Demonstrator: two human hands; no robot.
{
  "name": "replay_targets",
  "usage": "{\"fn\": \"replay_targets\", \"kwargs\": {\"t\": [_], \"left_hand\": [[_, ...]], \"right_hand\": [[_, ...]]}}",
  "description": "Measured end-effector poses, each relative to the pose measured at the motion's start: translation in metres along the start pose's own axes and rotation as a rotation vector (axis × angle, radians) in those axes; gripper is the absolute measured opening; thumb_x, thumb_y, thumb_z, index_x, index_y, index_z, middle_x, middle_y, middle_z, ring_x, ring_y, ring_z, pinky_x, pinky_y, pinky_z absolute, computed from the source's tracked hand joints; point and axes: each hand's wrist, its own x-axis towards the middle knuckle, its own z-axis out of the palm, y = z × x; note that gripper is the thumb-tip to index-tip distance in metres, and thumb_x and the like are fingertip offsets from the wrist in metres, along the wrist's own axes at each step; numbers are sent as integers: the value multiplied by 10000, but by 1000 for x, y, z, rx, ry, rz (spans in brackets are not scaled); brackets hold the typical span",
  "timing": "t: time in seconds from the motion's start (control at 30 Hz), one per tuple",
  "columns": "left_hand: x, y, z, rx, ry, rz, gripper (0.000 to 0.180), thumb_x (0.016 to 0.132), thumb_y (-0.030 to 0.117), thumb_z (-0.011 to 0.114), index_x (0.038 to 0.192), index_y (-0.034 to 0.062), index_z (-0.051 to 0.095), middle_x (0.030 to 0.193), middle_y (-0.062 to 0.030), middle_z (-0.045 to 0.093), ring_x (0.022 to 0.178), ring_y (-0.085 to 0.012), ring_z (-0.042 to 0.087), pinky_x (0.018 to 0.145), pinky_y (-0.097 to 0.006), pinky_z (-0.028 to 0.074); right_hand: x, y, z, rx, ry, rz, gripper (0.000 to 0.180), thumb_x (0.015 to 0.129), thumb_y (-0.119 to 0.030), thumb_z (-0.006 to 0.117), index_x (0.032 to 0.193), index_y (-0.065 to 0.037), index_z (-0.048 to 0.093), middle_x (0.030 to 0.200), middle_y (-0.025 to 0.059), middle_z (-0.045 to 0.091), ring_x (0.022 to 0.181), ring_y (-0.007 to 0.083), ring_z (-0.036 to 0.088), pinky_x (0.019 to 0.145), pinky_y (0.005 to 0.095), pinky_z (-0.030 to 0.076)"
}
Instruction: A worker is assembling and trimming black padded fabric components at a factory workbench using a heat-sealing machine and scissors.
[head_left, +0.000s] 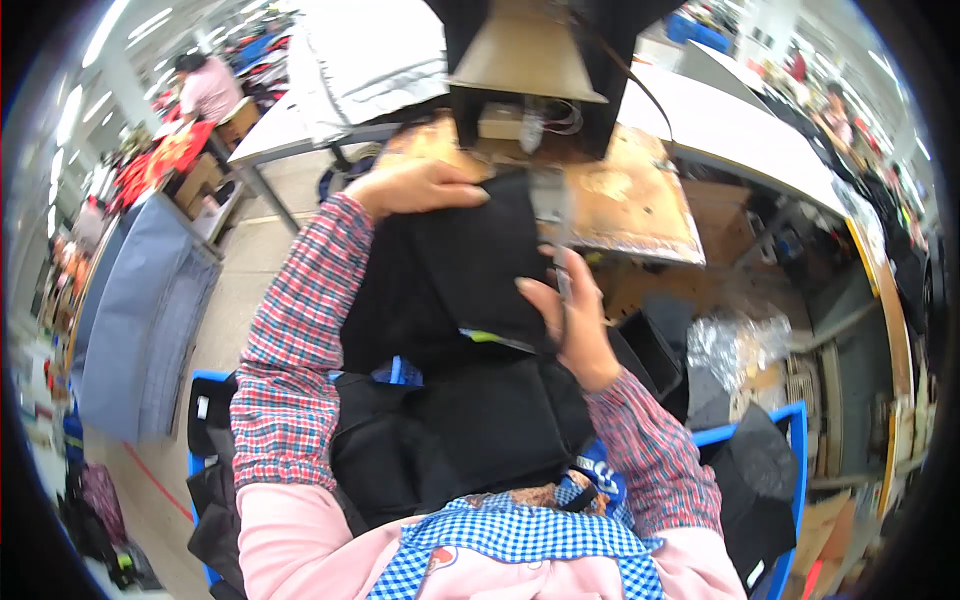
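Observation:
A black fabric piece is held up in front of me over a worn brown work surface. My left hand grips its upper left edge, fingers curled over the top. My right hand holds its right edge, thumb across the front. A small green tag shows at the piece's lower edge. More black fabric pieces lie stacked on my lap below. A dark machine head stands just behind the held piece.
Blue bins with black pieces flank my lap. Crumpled clear plastic lies at right. A white table runs behind. Grey-blue fabric hangs at left. Other people work far left and far right.

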Motion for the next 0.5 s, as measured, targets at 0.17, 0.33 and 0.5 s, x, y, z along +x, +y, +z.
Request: {"fn": "replay_targets", "kwargs": {"t": [0.17, 0.33, 0.5], "left_hand": [[-62, 10, 30, -20, -221, 78, 573, 844, 416, 764, 1183, -31, 650, 1068, -121, 710, 988, -188, 646, 897, -319, 501], [-90, 35, 43, -35, -241, 23, 552, 825, 470, 774, 1057, -21, 678, 897, -84, 704, 836, -161, 640, 767, -319, 504], [-95, 35, 67, -428, -402, -6, 389, 895, 401, 738, 978, 24, 688, 830, -4, 678, 794, -70, 593, 687, -267, 472]], "right_hand": [[-45, -23, -55, 645, 50, 450, 521, 828, -45, 639, 1327, 3, 497, 1132, 136, 599, 1003, 241, 630, 909, 369, 536], [-80, -37, -123, 835, 41, 452, 434, 903, -198, 529, 1302, -27, 561, 1203, 139, 661, 1062, 257, 662, 938, 381, 533], [-115, -19, -224, 916, -9, 418, 422, 933, -232, 499, 1289, -16, 564, 1233, 166, 641, 1121, 284, 631, 1004, 406, 487]]}}
